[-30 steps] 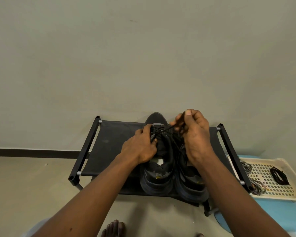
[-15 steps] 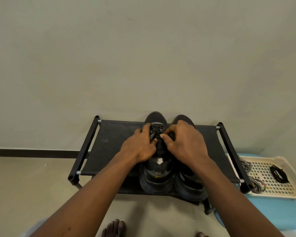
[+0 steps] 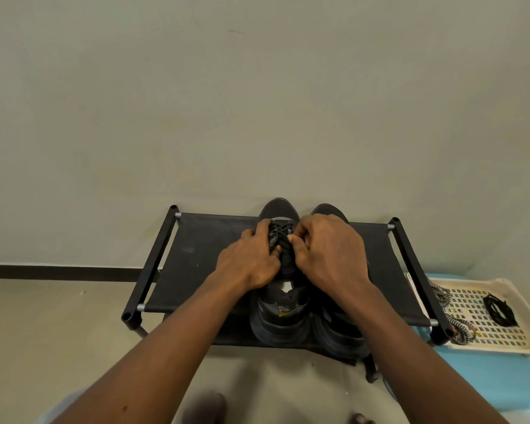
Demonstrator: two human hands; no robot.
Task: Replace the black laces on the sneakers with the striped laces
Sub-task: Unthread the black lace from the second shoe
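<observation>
I am seeing the left hand [image 3: 251, 261] gripping the left sneaker [image 3: 279, 322] on the rack [image 3: 196, 255], its fingers curling round the shoe's left side. Between both sets of fingers the black lace [image 3: 280, 231] is sitting threaded in the eyelets. The right hand [image 3: 331, 255] is pinching that lace, its fingers closing on it, and is covering the right sneaker [image 3: 338, 338]. Well right of the fingers, striped laces [image 3: 461, 328] and a loose lace [image 3: 499, 310] are lying in a tray [image 3: 471, 307].

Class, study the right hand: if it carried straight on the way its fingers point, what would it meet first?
Probably the black laces of the sneaker between the hands, close before the right hand; beyond them, the left hand. Depth is unclear.
</observation>
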